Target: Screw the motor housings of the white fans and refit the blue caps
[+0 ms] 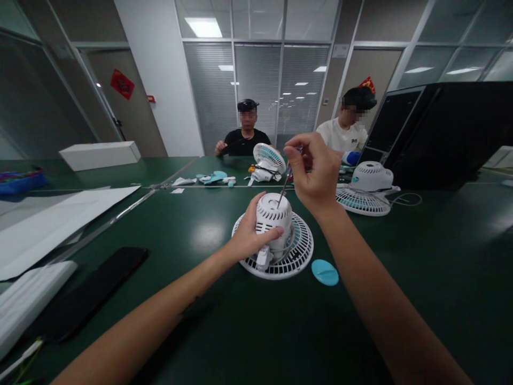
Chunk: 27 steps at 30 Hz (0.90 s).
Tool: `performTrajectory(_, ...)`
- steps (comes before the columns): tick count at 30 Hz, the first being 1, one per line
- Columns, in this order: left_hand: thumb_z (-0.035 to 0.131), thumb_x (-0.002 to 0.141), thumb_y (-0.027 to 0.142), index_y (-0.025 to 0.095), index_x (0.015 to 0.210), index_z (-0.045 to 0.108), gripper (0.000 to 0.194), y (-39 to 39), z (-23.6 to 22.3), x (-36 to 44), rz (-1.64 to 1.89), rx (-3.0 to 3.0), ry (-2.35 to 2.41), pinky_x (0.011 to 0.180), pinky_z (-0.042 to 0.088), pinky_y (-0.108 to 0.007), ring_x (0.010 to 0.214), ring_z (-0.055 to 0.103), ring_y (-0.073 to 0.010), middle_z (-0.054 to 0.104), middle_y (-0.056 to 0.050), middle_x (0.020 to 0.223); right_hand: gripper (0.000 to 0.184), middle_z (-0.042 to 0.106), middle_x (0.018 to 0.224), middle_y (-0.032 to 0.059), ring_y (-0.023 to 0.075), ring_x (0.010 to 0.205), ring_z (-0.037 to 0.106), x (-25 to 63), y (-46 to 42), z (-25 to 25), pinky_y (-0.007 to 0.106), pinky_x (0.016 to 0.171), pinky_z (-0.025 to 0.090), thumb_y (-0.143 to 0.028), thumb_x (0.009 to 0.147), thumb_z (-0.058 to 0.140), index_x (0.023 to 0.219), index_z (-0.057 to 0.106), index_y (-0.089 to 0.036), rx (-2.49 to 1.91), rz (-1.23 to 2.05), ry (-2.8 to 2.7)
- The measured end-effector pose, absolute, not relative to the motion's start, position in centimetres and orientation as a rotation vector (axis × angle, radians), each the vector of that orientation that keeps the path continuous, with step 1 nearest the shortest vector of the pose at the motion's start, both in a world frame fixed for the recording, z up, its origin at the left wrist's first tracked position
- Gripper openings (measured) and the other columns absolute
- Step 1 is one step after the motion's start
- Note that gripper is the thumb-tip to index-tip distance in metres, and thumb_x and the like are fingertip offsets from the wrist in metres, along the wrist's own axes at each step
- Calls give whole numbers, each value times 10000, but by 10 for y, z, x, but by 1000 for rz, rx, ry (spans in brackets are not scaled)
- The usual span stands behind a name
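Grille-down on the tabletop (192,230), the fan (272,216) is clasped by the left grip (251,230); the screwdriver (288,172), pinched by the right grip (316,171), could be dislodged by tilting, its tip's seating being unclear.

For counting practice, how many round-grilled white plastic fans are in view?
3: one fan held by the left hand; another fan farther back, centre; a third fan at right. More may hide behind the large black panel.
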<state>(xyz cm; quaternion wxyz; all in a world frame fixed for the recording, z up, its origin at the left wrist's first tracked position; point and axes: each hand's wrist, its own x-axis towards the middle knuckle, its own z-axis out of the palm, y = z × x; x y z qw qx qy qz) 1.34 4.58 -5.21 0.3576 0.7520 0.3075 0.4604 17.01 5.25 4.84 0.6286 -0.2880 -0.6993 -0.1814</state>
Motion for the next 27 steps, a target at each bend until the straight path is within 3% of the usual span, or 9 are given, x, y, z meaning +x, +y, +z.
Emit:
performTrajectory(13, 764, 711, 395, 209, 1388, 383, 798, 35, -27, 2, 1030, 2128, 849, 1077, 363, -532, 1225, 514, -348, 545, -138, 1343, 249, 633, 797, 2, 102, 610, 535, 167, 45, 51, 248, 624, 456, -397, 986, 455, 875, 582, -215, -631, -421, -1692)
performTrajectory(18, 564, 893, 430, 192, 1326, 503, 497, 47, -13, 8, 1217, 2105, 757, 1127, 324, -474, 1336, 445, -307, 509, -111, 1434, 234, 681, 946, 28, 117, 656, 580, 168, 39, 56, 270, 692, 478, -316, 968, 447, 1079, 619, -204, -608, -379, -1869)
performTrajectory(20, 513, 926, 440, 175, 1241, 586, 418, 54, -9, 15, 1341, 2123, 697, 1117, 344, -440, 1295, 490, -288, 576, -103, 1371, 262, 686, 978, 35, 132, 700, 604, 170, 37, 59, 277, 721, 487, -222, 931, 459, 1138, 617, -193, -604, -376, -1927)
performTrajectory(24, 416, 976, 467, 174, 1034, 706, 417, 59, -8, 26, 1293, 2164, 598, 1018, 445, -406, 1095, 629, -257, 725, -73, 1098, 305, 670, 931, 17, 149, 706, 606, 176, 33, 63, 291, 713, 502, -171, 886, 495, 1160, 616, -221, -678, -353, -1935)
performTrajectory(27, 409, 985, 430, 186, 965, 723, 398, 55, -13, 28, 1295, 2231, 573, 1009, 450, -401, 1082, 632, -246, 722, -76, 1111, 284, 640, 871, 8, 140, 668, 592, 179, 32, 65, 284, 675, 506, -188, 890, 510, 1148, 621, -223, -700, -284, -1936)
